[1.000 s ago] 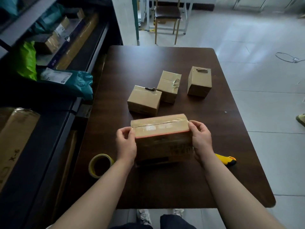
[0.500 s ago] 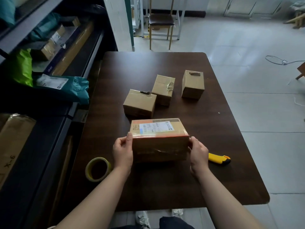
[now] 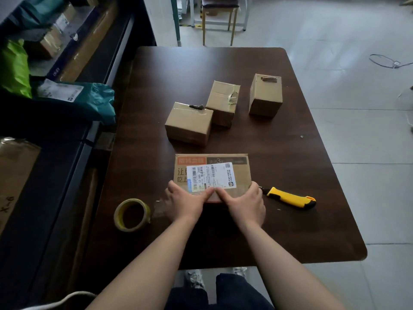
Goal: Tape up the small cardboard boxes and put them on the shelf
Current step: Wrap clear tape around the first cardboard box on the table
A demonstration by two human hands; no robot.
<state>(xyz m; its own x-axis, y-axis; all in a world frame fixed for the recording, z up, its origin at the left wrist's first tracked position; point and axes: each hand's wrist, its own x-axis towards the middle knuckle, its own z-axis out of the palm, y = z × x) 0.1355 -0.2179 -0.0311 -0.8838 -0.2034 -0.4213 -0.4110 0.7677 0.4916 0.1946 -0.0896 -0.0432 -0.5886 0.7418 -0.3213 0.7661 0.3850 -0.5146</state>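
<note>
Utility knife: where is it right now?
In the head view the yellow utility knife lies on the dark table, right of the labelled box, its blade end beside the right hand.

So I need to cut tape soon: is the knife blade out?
Out, slightly: a short dark tip shows at the knife's front end.

I see a dark wood-grain worktop (image 3: 279,175) with a faint sheen. The near box (image 3: 185,173) is matt brown cardboard carrying a smooth white paper label (image 3: 212,176). Left of it lies a roll of glossy yellowish tape (image 3: 131,214). At right, the knife (image 3: 290,196) has a smooth yellow plastic body. The floor (image 3: 335,30) at upper right looks like pale, smooth tile.
</note>
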